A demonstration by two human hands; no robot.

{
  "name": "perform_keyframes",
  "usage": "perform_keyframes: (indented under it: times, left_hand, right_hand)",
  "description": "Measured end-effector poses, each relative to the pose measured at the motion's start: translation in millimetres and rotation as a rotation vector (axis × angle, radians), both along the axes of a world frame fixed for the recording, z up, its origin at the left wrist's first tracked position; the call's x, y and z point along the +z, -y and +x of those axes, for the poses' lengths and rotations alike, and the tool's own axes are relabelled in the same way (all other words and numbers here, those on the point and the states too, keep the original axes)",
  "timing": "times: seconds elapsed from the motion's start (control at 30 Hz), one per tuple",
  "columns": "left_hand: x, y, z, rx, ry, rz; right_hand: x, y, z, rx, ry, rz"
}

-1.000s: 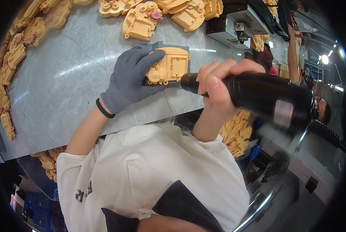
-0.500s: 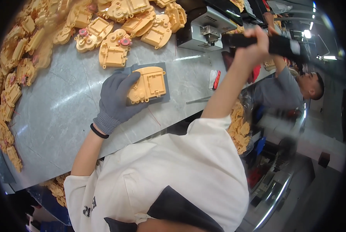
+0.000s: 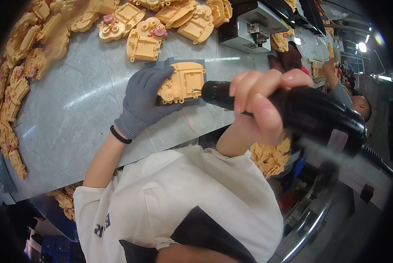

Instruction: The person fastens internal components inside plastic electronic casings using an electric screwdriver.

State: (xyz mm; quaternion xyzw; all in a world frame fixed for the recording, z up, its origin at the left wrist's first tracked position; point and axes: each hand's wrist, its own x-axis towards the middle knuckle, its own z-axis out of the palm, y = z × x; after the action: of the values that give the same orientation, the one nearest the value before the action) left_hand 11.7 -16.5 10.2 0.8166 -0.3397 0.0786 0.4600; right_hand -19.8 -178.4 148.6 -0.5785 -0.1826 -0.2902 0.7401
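My left hand (image 3: pixel 144 98), in a grey glove, grips the left side of a yellow plastic housing (image 3: pixel 193 79). The housing rests on a dark grey block (image 3: pixel 200 103) on the table, its open compartment facing up. My bare right hand (image 3: pixel 264 98) is wrapped around a black electric screwdriver (image 3: pixel 323 114) with a cable at its rear end. The screwdriver lies nearly level, and its thin bit points left over the housing's lower right part. Whether the bit touches the plastic I cannot tell.
Many yellow housings (image 3: pixel 146 41) are heaped along the far and left sides of the grey table (image 3: pixel 87 127), some with pink parts. A boxy machine (image 3: pixel 253 28) stands at the far right. Another person (image 3: pixel 360 107) is beyond it. More yellow pieces (image 3: pixel 271 158) sit below the table edge.
My right hand has brought the screwdriver down and left, from the far right to the housing. My left hand keeps its grip. The whole view has shifted slightly.
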Motion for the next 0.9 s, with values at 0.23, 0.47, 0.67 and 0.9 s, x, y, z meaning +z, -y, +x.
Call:
perform_keyframes:
  times: [0.23, 0.47, 0.67, 0.9]
  left_hand:
    - [5.1, -3.7, -5.8, 0.036, -0.112, -0.054]
    - [4.0, -6.2, -5.1, 0.027, -0.070, -0.064]
    - [-0.4, -6.9, -3.7, 0.031, -0.058, -0.085]
    - [6.0, -1.3, -2.1, 0.016, -0.058, -0.109]
  right_hand:
    - [-9.6, -16.9, 22.2, -0.115, -0.158, -0.188]
    - [-25.5, -23.6, 47.7, -0.054, -0.179, -0.060]
    - [-20.2, -36.0, 62.2, -0.025, -0.221, -0.070]
    - [-31.0, -23.9, 62.1, -0.076, -0.197, -0.182]
